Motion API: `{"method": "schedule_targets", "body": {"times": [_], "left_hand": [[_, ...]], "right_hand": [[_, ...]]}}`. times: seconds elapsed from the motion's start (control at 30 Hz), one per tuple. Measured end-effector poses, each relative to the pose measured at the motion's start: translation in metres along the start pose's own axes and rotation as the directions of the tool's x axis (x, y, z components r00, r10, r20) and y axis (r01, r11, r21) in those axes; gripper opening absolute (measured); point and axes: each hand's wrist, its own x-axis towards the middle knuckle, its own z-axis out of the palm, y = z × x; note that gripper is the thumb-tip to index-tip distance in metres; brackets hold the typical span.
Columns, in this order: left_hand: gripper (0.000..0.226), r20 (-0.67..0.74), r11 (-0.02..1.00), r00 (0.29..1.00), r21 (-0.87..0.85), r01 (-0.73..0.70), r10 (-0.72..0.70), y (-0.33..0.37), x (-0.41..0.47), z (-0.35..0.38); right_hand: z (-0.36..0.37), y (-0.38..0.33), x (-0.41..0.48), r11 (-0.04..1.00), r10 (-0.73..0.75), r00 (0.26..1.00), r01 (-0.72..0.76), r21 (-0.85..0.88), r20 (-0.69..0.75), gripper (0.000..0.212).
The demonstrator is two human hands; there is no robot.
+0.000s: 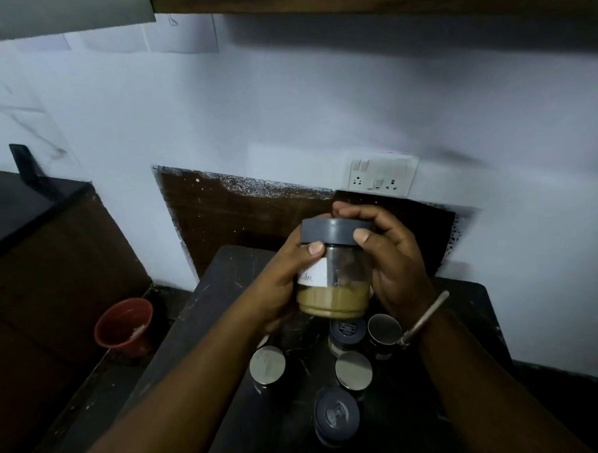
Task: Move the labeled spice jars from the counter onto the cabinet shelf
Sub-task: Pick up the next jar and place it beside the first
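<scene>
I hold a clear spice jar (334, 279) with a grey lid, a white handwritten label and tan powder in its lower part, lifted above the dark counter (219, 291). My left hand (281, 280) wraps the jar's body from the left. My right hand (388, 261) grips the lid and the right side. Below, on the counter, stand several more jars: two with blue-grey lids (347, 331) (336, 414) and three with shiny metal lids (267, 364) (354, 370) (384, 328). The wooden cabinet shelf (369, 6) runs along the top of the view.
A switch and socket plate (382, 177) sits on the white wall behind the counter. A red-brown bucket (123, 323) stands on the floor to the left. A dark cabinet (33, 232) fills the left side. A metal bangle (424, 317) circles my right wrist.
</scene>
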Motion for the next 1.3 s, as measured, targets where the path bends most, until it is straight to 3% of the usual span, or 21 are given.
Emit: {"method": "schedule_targets", "body": {"times": [0.07, 0.13, 0.3, 0.7, 1.13, 1.3], "left_hand": [[0.077, -0.098, 0.998, 0.993, 0.008, -0.058, 0.059, 0.008, 0.002, 0.011], [0.077, -0.150, 0.992, 0.982, 0.063, -0.106, 0.115, 0.019, 0.003, 0.018], [0.054, -0.084, 0.968, 0.985, 0.214, -0.130, 0.151, 0.046, -0.005, 0.028], [0.042, -0.034, 0.958, 0.973, 0.186, -0.218, 0.228, 0.077, -0.011, 0.032], [0.049, -0.008, 0.956, 0.970, 0.173, -0.238, 0.243, 0.081, -0.006, 0.034], [0.050, 0.000, 0.951, 0.967, 0.183, -0.249, 0.254, 0.088, -0.002, 0.035]], "right_hand": [[0.014, -0.007, -0.009, 0.999, -0.038, 0.989, 0.035, -0.021, -0.145, 0.043], [0.027, -0.016, -0.019, 0.999, -0.043, 0.980, 0.037, -0.034, -0.195, 0.043], [0.058, -0.032, -0.028, 0.996, -0.083, 0.969, 0.076, -0.036, -0.233, 0.052], [0.081, -0.065, -0.026, 0.986, -0.162, 0.954, 0.167, -0.004, -0.253, 0.046], [0.079, -0.064, -0.019, 0.986, -0.158, 0.955, 0.165, 0.007, -0.252, 0.045], [0.083, -0.068, -0.013, 0.983, -0.182, 0.948, 0.184, -0.015, -0.262, 0.053]]}}
